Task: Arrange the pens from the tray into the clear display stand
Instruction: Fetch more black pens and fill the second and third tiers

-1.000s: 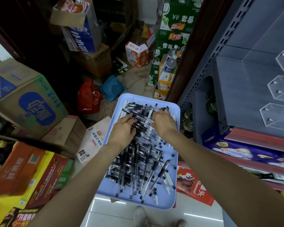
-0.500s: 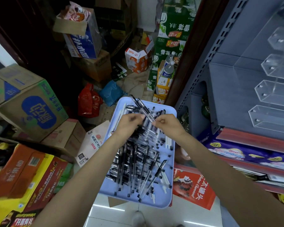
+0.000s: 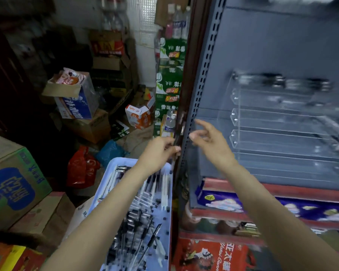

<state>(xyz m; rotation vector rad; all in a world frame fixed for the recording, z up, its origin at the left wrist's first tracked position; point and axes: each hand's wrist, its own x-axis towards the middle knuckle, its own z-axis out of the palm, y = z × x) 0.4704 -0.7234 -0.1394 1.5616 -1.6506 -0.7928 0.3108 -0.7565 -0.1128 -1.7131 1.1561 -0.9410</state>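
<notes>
Left hand [image 3: 160, 151] grips a few pens [image 3: 177, 137] lifted above the tray [image 3: 165, 218], right hand [image 3: 211, 143] loose and empty beside the clear display stand [image 3: 282, 122] (mostly bare, top row blurred), so plenty remains.

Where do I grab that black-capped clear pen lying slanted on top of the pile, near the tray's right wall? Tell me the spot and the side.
Pinch the black-capped clear pen at mid-barrel, coming from above with fingers across its length. It lies slanted on top of the pile in the light blue plastic tray, so its barrel is exposed. The tray wall close on its right would likely hinder a sideways approach.
</notes>
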